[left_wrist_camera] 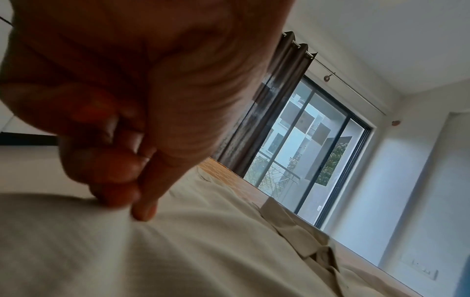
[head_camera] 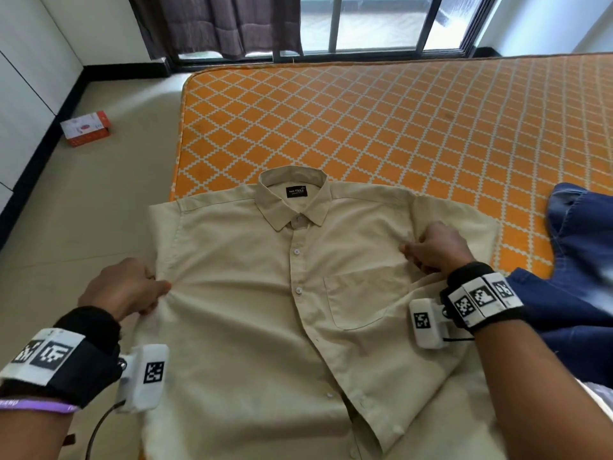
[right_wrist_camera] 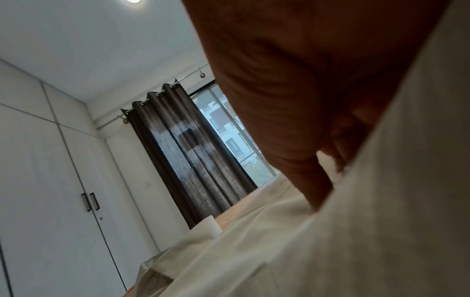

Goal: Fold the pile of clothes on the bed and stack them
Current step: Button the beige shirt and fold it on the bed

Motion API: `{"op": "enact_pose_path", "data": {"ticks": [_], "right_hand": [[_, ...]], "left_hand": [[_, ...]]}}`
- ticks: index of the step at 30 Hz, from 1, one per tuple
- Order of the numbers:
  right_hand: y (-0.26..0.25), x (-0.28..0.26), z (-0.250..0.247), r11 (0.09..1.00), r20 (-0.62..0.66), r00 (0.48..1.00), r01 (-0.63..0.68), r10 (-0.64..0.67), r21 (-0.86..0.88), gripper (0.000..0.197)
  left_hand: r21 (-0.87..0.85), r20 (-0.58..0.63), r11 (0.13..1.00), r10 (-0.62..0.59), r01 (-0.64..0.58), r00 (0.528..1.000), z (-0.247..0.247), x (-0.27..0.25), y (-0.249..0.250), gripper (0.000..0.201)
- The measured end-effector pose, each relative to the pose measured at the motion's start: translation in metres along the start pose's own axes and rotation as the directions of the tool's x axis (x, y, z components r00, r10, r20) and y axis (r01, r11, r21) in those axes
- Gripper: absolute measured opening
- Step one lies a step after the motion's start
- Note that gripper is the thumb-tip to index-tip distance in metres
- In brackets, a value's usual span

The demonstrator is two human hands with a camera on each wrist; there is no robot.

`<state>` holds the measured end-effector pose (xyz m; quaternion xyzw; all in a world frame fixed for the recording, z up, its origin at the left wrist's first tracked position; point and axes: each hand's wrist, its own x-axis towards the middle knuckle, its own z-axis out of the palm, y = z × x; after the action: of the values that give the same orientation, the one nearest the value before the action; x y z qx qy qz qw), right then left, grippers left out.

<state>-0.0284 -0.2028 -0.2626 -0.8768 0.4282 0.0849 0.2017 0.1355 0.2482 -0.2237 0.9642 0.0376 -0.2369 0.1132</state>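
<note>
Near edge of bed (head_camera: 398, 127): 1 beige shirt (head_camera: 252, 327) lies flat, front up, collar away from the person, buttoned, lower placket gaping. Left hand (head_camera: 122, 288) pinches the cloth at the left side seam under the sleeve; grip tight on fabric. Right hand (head_camera: 438, 249) pinches at the right armhole likewise. No fold made yet, no stack in view. Right of shirt: blue denim garment (head_camera: 580, 260), unfolded. Judgement: task early; shirt spread, all folding and stacking left.
</note>
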Motion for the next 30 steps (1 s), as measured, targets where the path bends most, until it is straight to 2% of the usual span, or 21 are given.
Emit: {"op": "enact_pose_path", "data": {"ticks": [3, 6, 9, 11, 12, 14, 15, 17, 19, 21, 24, 26, 28, 30], "right_hand": [[-0.004, 0.011, 0.007, 0.998, -0.069, 0.997, 0.026, -0.022, 0.061, 0.035], [-0.019, 0.015, 0.002, 0.992, -0.162, 0.984, 0.084, -0.067, 0.099, 0.031], [-0.039, 0.017, -0.012, 0.983, -0.285, 0.951, 0.155, -0.123, 0.094, 0.029], [-0.056, 0.014, -0.022, 0.975, -0.272, 0.953, 0.177, -0.135, 0.136, 0.031], [-0.065, 0.007, -0.027, 0.971, -0.217, 0.965, 0.183, -0.149, 0.151, 0.037], [-0.078, -0.019, -0.03, 0.959, -0.131, 0.966, 0.24, -0.222, 0.15, 0.056], [-0.08, -0.035, -0.027, 0.944, -0.143, 0.95, 0.297, -0.277, 0.143, 0.059], [-0.083, -0.077, -0.018, 0.899, -0.199, 0.904, 0.411, -0.379, 0.154, 0.044], [-0.084, -0.117, -0.002, 0.865, -0.13, 0.897, 0.443, -0.423, 0.237, 0.022], [-0.085, -0.149, 0.015, 0.844, -0.052, 0.889, 0.449, -0.455, 0.294, 0.013], [-0.091, -0.17, 0.039, 0.824, -0.06, 0.868, 0.489, -0.493, 0.287, 0.011], [-0.094, -0.171, 0.052, 0.827, -0.067, 0.855, 0.515, -0.514, 0.224, 0.012], [-0.096, -0.166, 0.06, 0.835, -0.06, 0.847, 0.53, -0.528, 0.148, 0.02], [-0.096, -0.16, 0.064, 0.843, -0.035, 0.848, 0.529, -0.528, 0.098, 0.032]], "left_hand": [[-0.177, -0.016, 0.984, 0.002, -0.005, 1.0, -0.001, 0.0, -0.001, 0.021], [-0.349, -0.183, 0.934, 0.017, -0.081, 0.983, -0.004, 0.004, 0.002, 0.019], [-0.443, -0.336, 0.874, 0.043, -0.199, 0.941, -0.006, 0.006, 0.008, 0.018], [-0.48, -0.362, 0.852, 0.022, -0.207, 0.932, -0.006, 0.003, 0.016, 0.016], [-0.478, -0.369, 0.854, 0.018, -0.206, 0.929, -0.006, -0.001, 0.021, 0.021], [-0.388, -0.378, 0.885, 0.102, -0.257, 0.92, -0.006, -0.015, 0.036, 0.034], [-0.344, -0.367, 0.888, 0.17, -0.303, 0.915, -0.004, -0.024, 0.045, 0.033], [-0.325, -0.293, 0.847, 0.333, -0.421, 0.896, 0.009, -0.046, 0.064, 0.02], [-0.353, -0.137, 0.799, 0.47, -0.487, 0.872, 0.029, -0.067, 0.081, 0.01], [-0.379, 0.016, 0.777, 0.548, -0.502, 0.836, 0.05, -0.084, 0.092, 0.008], [-0.406, 0.14, 0.77, 0.584, -0.491, 0.8, 0.071, -0.096, 0.1, 0.012], [-0.36, 0.206, 0.78, 0.602, -0.512, 0.772, 0.078, -0.093, 0.1, 0.02], [-0.345, 0.256, 0.786, 0.605, -0.513, 0.754, 0.079, -0.089, 0.1, 0.026], [-0.413, 0.296, 0.783, 0.598, -0.464, 0.745, 0.078, -0.087, 0.097, 0.027]]}}
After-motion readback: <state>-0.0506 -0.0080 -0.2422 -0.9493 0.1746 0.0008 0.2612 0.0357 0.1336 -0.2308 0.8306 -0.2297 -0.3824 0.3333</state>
